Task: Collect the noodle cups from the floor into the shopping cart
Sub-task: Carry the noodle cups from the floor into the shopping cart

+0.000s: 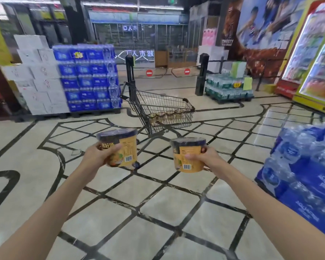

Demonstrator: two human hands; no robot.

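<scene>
My left hand [99, 153] grips a yellow noodle cup with a dark lid [123, 147], held out in front of me. A second yellow noodle cup [189, 156] of the same kind sits in my right hand [204, 156]. Both cups are upright, at about the same height, well above the floor. Ahead, beyond the cups, stands a black wire shopping cart [165, 102] with its handle at the far left. Inside its basket several noodle cups [164, 115] stand in a row. The cart is some way off from my hands.
Stacked blue water packs and white boxes [86, 77] stand on a pallet at left. More blue water packs [304, 166] rise at right, close to my right arm. A drinks fridge [315, 53] stands at far right. Entrance gates [167, 72] lie behind the cart.
</scene>
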